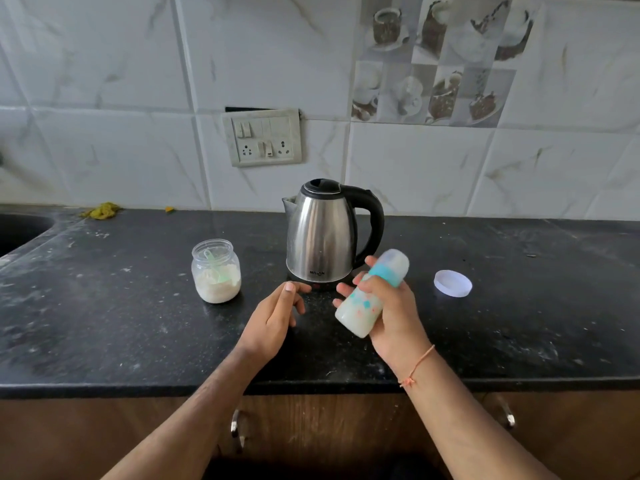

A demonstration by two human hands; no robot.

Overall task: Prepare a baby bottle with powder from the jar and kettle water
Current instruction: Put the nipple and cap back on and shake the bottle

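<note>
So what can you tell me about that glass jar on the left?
The jar is small, clear and rounded, glass by the look of it, standing upright with its lid off. White powder fills about the lower half, and a pale green scoop leans inside, its handle up near the mouth. It sits on the black counter left of the kettle. Neither hand touches it.

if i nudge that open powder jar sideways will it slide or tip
The jar looks squat and wide-based, so it would probably slide on the smooth counter rather than tip. It is open, with a scoop inside, so a hard shove might spill powder.
</note>
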